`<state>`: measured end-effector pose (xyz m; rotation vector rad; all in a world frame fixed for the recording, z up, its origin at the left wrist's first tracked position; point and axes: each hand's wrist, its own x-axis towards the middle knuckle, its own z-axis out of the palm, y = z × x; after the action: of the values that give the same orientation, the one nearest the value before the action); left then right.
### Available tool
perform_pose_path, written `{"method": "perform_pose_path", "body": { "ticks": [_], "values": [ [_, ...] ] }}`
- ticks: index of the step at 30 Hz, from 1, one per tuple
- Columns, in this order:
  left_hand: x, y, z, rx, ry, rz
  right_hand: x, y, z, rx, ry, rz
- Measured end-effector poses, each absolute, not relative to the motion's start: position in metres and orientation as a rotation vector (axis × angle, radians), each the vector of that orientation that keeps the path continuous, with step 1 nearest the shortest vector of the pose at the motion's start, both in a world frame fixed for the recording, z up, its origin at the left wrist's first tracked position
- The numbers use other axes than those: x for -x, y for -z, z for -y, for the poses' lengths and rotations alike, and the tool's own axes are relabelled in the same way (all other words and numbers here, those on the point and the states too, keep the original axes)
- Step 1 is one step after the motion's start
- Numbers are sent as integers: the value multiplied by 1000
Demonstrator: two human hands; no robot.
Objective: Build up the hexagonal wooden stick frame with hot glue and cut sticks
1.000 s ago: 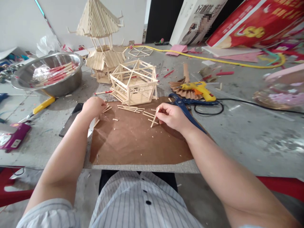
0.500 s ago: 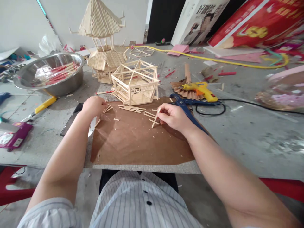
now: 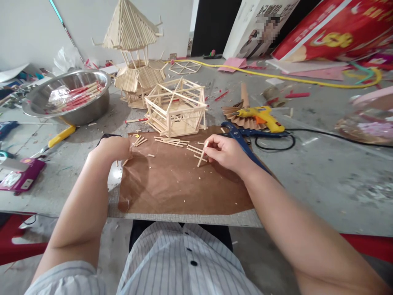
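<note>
My right hand (image 3: 225,152) pinches a short wooden stick (image 3: 202,155) upright over a brown paper sheet (image 3: 178,184). My left hand (image 3: 113,148) rests curled at the sheet's left edge, its fingers hidden beneath it, near a small pile of cut sticks (image 3: 139,141). More loose sticks (image 3: 170,141) lie between the hands. Just behind them stands a six-sided stick frame (image 3: 175,107). Further back is a stick pagoda model (image 3: 133,57).
Blue scissors (image 3: 242,141) and a yellow glue gun (image 3: 260,116) with a black cord lie right of my right hand. A steel bowl (image 3: 66,98) of red-tipped sticks sits at back left. A purple device (image 3: 20,180) and yellow-handled tool (image 3: 59,137) lie left.
My left hand has pulled back from the small stick pile toward the paper's left edge. My right hand keeps the stick, nearly still.
</note>
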<state>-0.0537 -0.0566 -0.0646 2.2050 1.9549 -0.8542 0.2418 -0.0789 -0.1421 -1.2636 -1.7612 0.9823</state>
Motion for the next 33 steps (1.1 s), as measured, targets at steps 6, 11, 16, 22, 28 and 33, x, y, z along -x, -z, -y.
{"method": "perform_pose_path", "body": {
  "ticks": [6, 11, 16, 22, 28, 33],
  "values": [
    [57, 72, 49, -2264, 884, -1882, -241, 139, 80, 1249, -961, 1777],
    [56, 72, 49, -2299, 905, -1848, -241, 139, 80, 1247, -954, 1798],
    [54, 68, 51, -2317, 776, -1893, -241, 139, 81, 1257, -925, 1818],
    [50, 73, 45, -2411, 488, -1974, -241, 141, 80, 1254, -915, 1836],
    [45, 85, 31, -2522, 377, -1964, -240, 140, 81, 1258, -929, 1832],
    [42, 90, 26, -2542, 339, -1939, -240, 139, 82, 1250, -942, 1820]
  ]
}}
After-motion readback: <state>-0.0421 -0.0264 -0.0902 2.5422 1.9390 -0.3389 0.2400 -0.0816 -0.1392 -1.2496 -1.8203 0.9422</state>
